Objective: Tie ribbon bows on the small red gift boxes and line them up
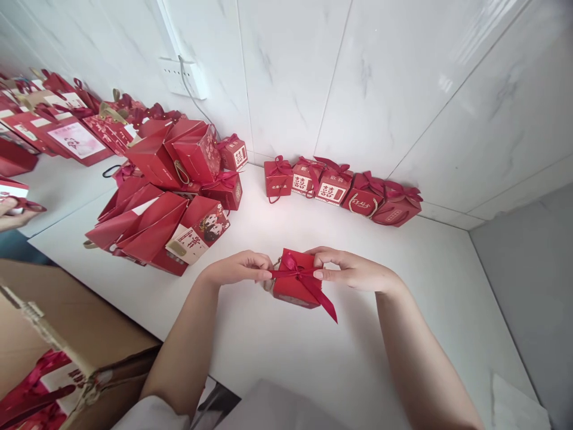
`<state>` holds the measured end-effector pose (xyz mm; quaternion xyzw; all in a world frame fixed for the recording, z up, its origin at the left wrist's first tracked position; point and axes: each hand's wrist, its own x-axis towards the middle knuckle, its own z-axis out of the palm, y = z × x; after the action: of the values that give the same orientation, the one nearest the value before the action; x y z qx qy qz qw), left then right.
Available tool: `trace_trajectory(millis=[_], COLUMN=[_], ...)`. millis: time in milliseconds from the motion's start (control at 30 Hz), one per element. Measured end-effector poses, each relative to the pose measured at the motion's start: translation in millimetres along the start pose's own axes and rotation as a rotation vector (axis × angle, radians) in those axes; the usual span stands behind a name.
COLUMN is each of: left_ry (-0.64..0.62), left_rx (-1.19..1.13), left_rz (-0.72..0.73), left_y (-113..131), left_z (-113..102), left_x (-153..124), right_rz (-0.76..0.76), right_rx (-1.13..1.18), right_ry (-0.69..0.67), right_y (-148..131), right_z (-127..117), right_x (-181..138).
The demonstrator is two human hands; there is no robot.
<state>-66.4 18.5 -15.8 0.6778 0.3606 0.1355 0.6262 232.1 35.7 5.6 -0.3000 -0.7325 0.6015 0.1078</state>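
Note:
A small red gift box (293, 292) sits on the white table in front of me, with a dark red ribbon (297, 272) crossing its top in a bow. My left hand (248, 267) pinches the ribbon's left loop between thumb and fingers. On the other side, my right hand (342, 270) pinches the ribbon's right part, its fingers resting at the box's back right edge. One ribbon tail hangs over the front right corner. A beige cord handle shows at the box's left side, partly behind my left fingers.
Several ribboned red boxes (333, 188) stand in a row along the tiled wall. Red gift boxes (154, 230) are piled at the left, with more beyond. An open cardboard box (80, 316) holds red packages at lower left. Another person's hand (9, 215) shows at the left edge.

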Motion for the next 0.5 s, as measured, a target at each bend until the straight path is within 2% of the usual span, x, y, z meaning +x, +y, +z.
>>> trace_trajectory(millis=[133,233,300,333,400,500], left_ry=[0.047,0.293,0.458,0.497,0.472,0.288], left_rx=[0.232,0.347,0.401,0.421,0.44,0.437], left_rz=[-0.055,-0.129,-0.109,-0.066,0.035,0.087], left_y=[24.3,38.8,46.2,49.7,55.8,59.7], left_z=[3.4,8.8,11.2,12.1,13.9,17.3], left_x=[-30.9,-41.8,-37.6,-32.4,-18.0,5.7], right_rz=[-0.006,0.034,0.073,0.082,0.084,0.077], right_rx=[-0.02,-0.056,-0.077,-0.078,-0.072,-0.081], right_ry=[-0.002,0.072,0.101,0.1,0.078,0.049], right_y=[-7.7,-11.8,-12.4,-12.1,-10.2,-5.4], right_z=[2.8,1.3,-1.0,-2.2,-4.2,-5.3], right_x=[-6.0,-10.5,-12.3,-12.6,-12.5,-11.2])
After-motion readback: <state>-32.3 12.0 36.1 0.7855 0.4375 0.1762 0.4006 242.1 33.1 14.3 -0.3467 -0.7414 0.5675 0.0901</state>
